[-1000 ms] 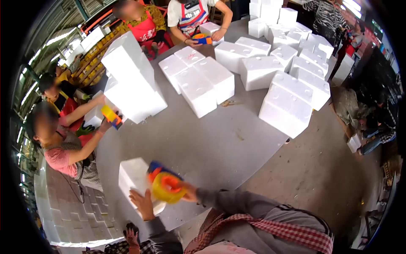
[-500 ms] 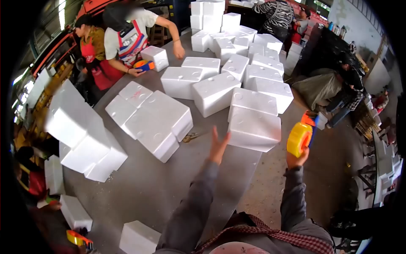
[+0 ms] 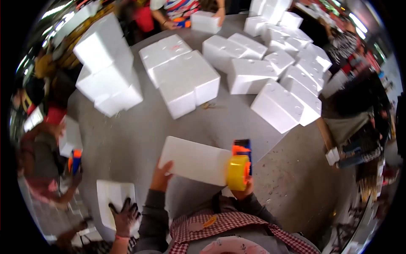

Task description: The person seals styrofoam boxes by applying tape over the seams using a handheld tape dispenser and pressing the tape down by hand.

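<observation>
A white foam box [image 3: 196, 160] is close in front of my body. At its left end, my left hand [image 3: 161, 177] grips it, with the thumb over the edge. My right hand [image 3: 244, 190] is closed around a tape dispenser [image 3: 242, 149] in orange and dark blue. The dispenser's big yellow tape roll [image 3: 237, 173] stands at the right end of the box, overlapping it in view. Whether the tape touches the box I cannot tell.
Grouped boxes [image 3: 186, 78], a stack [image 3: 105, 63] and many more boxes [image 3: 292, 76] stand on the grey table [image 3: 169, 127]. At lower left a co-worker's gloved hand [image 3: 124, 216] rests on another box [image 3: 105, 197]. Other people work around the table with tape dispensers.
My left hand, earlier open and reaching, now grips a box, which has come toward my body. The tape dispenser has moved to the box's right end. My view has turned and tipped down.
</observation>
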`<state>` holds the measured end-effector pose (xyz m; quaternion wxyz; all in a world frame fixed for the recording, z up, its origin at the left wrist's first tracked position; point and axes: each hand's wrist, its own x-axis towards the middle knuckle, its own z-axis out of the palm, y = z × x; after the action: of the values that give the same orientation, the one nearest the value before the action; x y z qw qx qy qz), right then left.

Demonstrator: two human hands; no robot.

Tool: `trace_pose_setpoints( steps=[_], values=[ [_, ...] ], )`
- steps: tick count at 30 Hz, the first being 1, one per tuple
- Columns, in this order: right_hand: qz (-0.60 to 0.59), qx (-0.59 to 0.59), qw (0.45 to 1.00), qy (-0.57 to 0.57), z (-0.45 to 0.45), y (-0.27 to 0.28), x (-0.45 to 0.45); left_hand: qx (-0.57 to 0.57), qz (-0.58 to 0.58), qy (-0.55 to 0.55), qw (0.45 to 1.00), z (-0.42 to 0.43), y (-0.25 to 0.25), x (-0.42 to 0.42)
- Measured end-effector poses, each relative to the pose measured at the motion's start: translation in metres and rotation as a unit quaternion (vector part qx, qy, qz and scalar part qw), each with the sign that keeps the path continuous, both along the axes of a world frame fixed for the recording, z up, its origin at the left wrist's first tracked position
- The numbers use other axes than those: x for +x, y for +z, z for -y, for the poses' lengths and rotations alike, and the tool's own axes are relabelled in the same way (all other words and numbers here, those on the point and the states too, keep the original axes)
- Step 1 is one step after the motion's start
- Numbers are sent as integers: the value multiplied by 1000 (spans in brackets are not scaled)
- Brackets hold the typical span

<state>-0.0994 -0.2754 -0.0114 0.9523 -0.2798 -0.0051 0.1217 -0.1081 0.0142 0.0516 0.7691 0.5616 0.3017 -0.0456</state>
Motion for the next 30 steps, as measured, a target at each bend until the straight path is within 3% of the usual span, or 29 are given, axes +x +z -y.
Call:
trace_pose_setpoints(
  steps=[1, 2, 4, 5, 6, 7, 8, 9, 11, 12, 14, 16, 18, 19, 21, 22, 23, 25, 26, 28, 30],
  values=[
    [-82, 32, 990, 108, 7, -24, -5, -16, 9, 25, 1000, -19, -11, -24],
    [-89, 28, 986, 137, 14, -23, -7, -1, 15, 28, 999, -35, -23, -43],
    [-91, -116, 983, 107, 22, -10, -1, 123, 100, 77, 984, -19, 10, -48],
    [2, -173, 977, 127, 37, -4, 7, 124, 100, 99, 982, -9, 21, -47],
    [31, -254, 961, 102, 31, 50, 13, 336, 157, 132, 919, 5, 30, -45],
    [109, -318, 940, 58, 31, 73, 17, 531, 199, 156, 809, 24, 43, -41],
    [188, -376, 908, 10, 33, 87, 21, 199, 170, 98, 960, 50, 75, -39],
    [194, -380, 904, 23, 35, 96, 21, 29, 181, 5, 983, 65, 81, -36],
    [449, -548, 702, -73, 38, 109, 25, -199, 111, -45, 973, 88, 95, -24],
    [459, -545, 699, -63, 35, 121, 26, -203, 118, -32, 972, 90, 95, -22],
    [576, -585, 572, -5, 26, 142, 26, -184, 143, -36, 972, 87, 95, -22],
    [546, -601, 584, -1, 18, 147, 19, -202, 139, -4, 970, 72, 78, -26],
    [538, -589, 603, -5, 7, 155, 19, 29, 228, -16, 973, 39, 61, -29],
    [538, -587, 605, -3, 5, 164, 20, 79, 267, 41, 960, 17, 54, -29],
    [571, -617, 541, -4, 2, 181, 25, 200, 301, 116, 925, -55, 43, -19],
    [571, -618, 541, -1, -2, 184, 27, 267, 295, 139, 907, -88, 30, -17],
    [577, -642, 504, 33, -6, 188, 28, 265, 291, 140, 909, -106, -13, -17],
    [578, -684, 434, 94, -18, 192, 32, 179, 191, 23, 965, -134, -97, -6],
    [576, -687, 435, 91, -20, 195, 34, 288, 105, -18, 952, -104, -99, -6],
    [578, -672, 457, 80, -24, 197, 40, 224, 90, 35, 970, -84, -108, -4],
    [568, -684, 444, 112, -25, 202, 34, 435, -79, -2, 897, -96, -113, -24]
  ],
)
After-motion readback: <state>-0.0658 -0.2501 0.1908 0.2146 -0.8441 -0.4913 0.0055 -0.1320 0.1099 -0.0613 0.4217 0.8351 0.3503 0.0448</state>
